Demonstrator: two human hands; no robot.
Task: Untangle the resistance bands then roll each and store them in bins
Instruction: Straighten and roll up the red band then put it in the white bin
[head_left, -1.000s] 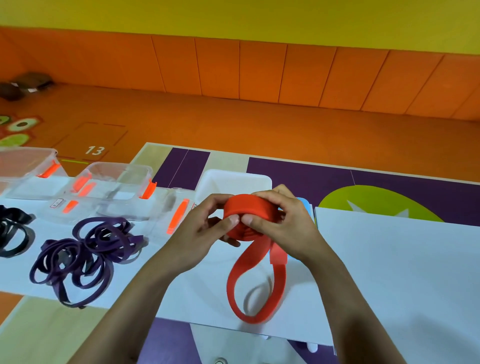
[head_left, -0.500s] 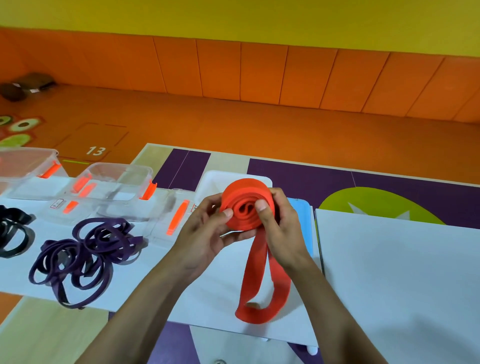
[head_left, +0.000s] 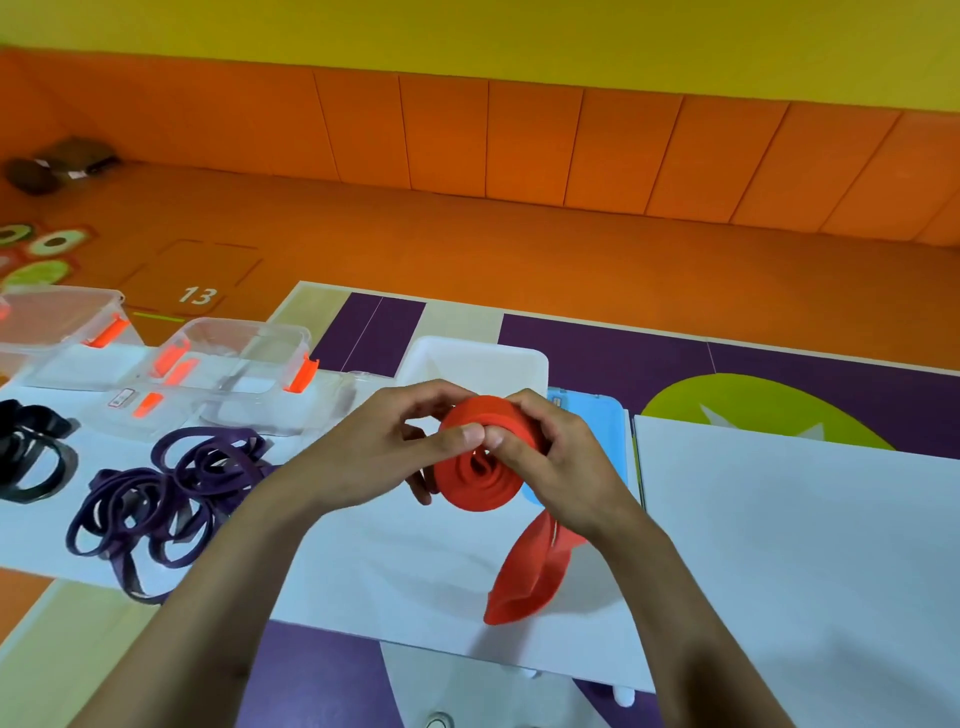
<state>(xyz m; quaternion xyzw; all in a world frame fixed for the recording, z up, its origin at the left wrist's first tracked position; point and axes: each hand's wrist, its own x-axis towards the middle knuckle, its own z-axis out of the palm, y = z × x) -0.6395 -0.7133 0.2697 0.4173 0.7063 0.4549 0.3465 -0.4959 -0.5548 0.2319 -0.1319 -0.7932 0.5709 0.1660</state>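
A red resistance band (head_left: 478, 473) is wound into a thick coil in the air above the white table. My left hand (head_left: 384, 441) grips the coil from the left, thumb on its face. My right hand (head_left: 556, 462) grips it from the right, thumb pressed beside the left thumb. A short loose tail of the red band (head_left: 524, 582) hangs below my right wrist and touches the table. A tangled heap of purple bands (head_left: 161, 488) lies at the left, and black bands (head_left: 31, 457) lie at the far left edge.
Two clear plastic bins with orange clips (head_left: 244, 364) (head_left: 52, 322) stand at the back left, with clear lids in front. A white bin (head_left: 483, 361) sits behind my hands, a light blue lid (head_left: 602, 421) beside it. An orange floor and padded wall lie beyond.
The coil has grown as both hands kept turning it. The hanging loop has shortened and swung to the right, below my right wrist.
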